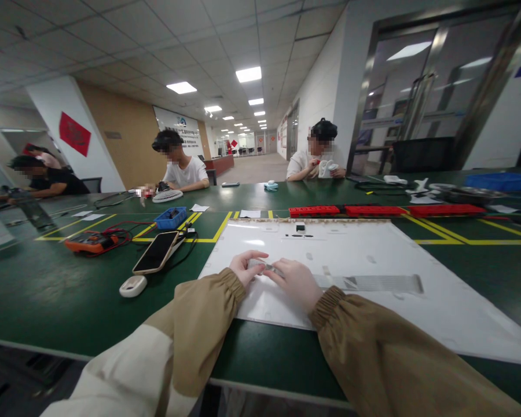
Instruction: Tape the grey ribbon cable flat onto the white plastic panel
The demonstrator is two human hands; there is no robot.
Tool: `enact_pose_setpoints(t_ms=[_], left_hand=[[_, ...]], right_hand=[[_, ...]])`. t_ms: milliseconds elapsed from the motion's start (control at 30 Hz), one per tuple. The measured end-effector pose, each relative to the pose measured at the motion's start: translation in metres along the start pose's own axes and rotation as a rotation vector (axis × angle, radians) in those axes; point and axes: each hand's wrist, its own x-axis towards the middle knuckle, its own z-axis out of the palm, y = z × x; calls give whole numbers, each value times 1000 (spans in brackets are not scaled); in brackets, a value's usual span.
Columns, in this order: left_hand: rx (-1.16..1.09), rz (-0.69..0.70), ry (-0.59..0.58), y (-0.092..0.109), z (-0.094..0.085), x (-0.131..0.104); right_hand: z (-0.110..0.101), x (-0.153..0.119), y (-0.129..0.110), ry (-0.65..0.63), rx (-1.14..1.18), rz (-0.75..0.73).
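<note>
A white panel [252, 304] lies on the green table. Across it runs a flat grey ribbon strip [382, 283], its right end resting on the panel. My left hand [248, 267] has its fingers closed round the strip's left end. Beside it, my right hand [297, 281] pinches the same strip, and the two hands are close together. Part of the strip is hidden behind my right hand. Small dark pieces [301, 228] sit near the panel's far edge.
Left of the panel are a phone [157, 252], a white oval object [133, 286], an orange multimeter [91, 242] and a blue basket [171, 218]. Red trays [370, 211] line the panel's far side. Two people [183, 170] [315, 160] work across the table.
</note>
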Motion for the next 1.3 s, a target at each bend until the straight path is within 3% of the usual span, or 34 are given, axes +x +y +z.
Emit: enact_pose_setpoints(t_ms=[300, 467, 667, 1000, 1300], left_hand=[[10, 17, 10, -6, -1, 3], [0, 56, 14, -7, -1, 5], [-10, 82, 13, -10, -1, 8], [-71, 114, -31, -7, -3, 10], [-27, 121, -25, -11, -3, 12]], right_hand=[[5, 4, 1, -72, 22, -30], [7, 5, 4, -74, 3, -156], [8, 4, 6, 10, 106, -91], [4, 3, 9, 122, 359, -103], [7, 5, 10, 99, 287, -107]])
